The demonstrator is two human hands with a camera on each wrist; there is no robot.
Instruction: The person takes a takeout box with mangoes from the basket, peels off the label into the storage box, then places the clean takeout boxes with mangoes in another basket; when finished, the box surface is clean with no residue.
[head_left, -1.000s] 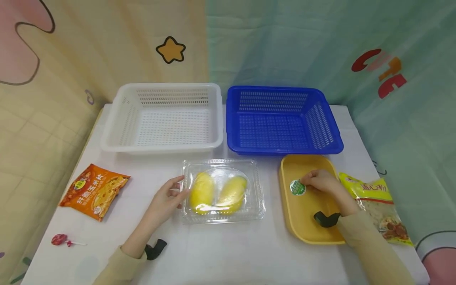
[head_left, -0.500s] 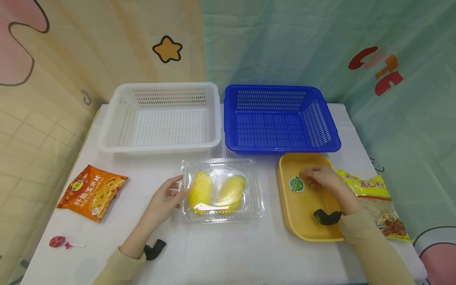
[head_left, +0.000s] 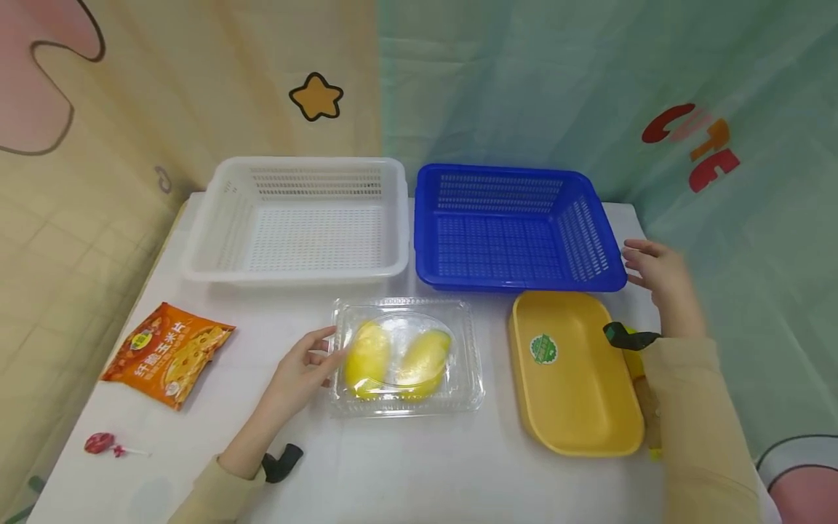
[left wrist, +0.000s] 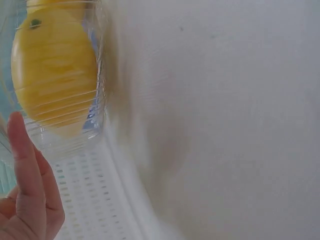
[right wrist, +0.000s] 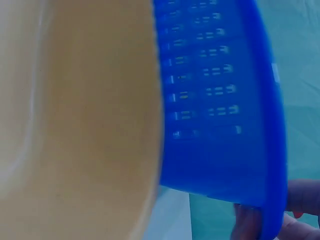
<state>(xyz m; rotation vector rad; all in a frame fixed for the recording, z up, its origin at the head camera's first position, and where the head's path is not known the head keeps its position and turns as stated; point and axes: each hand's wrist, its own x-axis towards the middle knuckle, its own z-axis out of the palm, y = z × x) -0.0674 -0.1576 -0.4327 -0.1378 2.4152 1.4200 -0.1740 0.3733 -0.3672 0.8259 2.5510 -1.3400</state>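
Observation:
My left hand (head_left: 297, 371) touches the left edge of a clear plastic box (head_left: 468, 397) lying on the table. Two yellow mangoes (head_left: 366, 364) show through its lid; the left wrist view shows straight fingers beside it. At the right end of the blue basket (head_left: 511, 282), my right hand (head_left: 664, 280) has its fingers extended against the rim. The right wrist view shows fingertips (right wrist: 302, 195) on both sides of that rim's corner, partly hidden by it. Just in front of the basket stands a yellow plastic tub (head_left: 583, 393) with a green sticker (head_left: 543, 349).
A white basket (head_left: 297, 276) stands left of the blue one. An orange snack bag (head_left: 170, 353) and a red lollipop (head_left: 100, 442) lie at the left. Beside the tub, a yellow bag (head_left: 655, 437) is mostly hidden by my right sleeve (head_left: 690, 407). A patterned curtain hangs behind.
My right hand has moved out of the yellow tub, up and right, to the blue basket's right rim. My left hand stays at the clear box. The baskets have not moved on the table.

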